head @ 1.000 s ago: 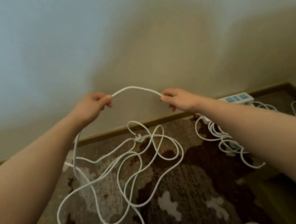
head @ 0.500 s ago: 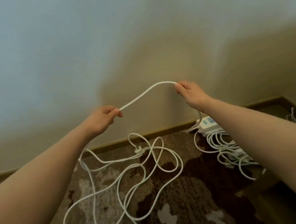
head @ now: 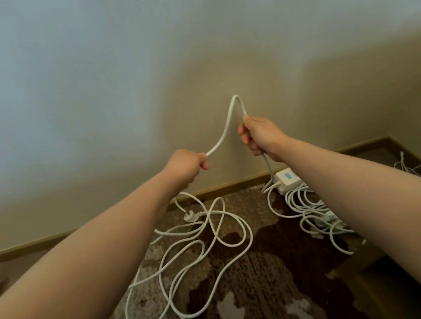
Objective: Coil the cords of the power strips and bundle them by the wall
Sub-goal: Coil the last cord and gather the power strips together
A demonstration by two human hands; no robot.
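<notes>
A long white cord (head: 227,129) arches between my two hands in front of the wall. My left hand (head: 186,164) is shut on it at the lower left. My right hand (head: 258,135) grips it higher, to the right. From the right hand the cord drops to a white power strip (head: 287,179) by the baseboard. From the left hand it falls into loose tangled loops (head: 192,258) on the carpet, with the white plug (head: 190,215) lying among them.
A second pile of white cord (head: 314,214) lies beside the power strip on the patterned brown carpet (head: 252,290). Thin white wires (head: 409,166) lie near the right corner. A brown baseboard (head: 104,225) runs along the wall. A dark wooden edge (head: 383,283) sits at lower right.
My hands have come closer together. The right hand rose and turned, so the span of cord between them bends into a tall narrow loop. The view shifted left.
</notes>
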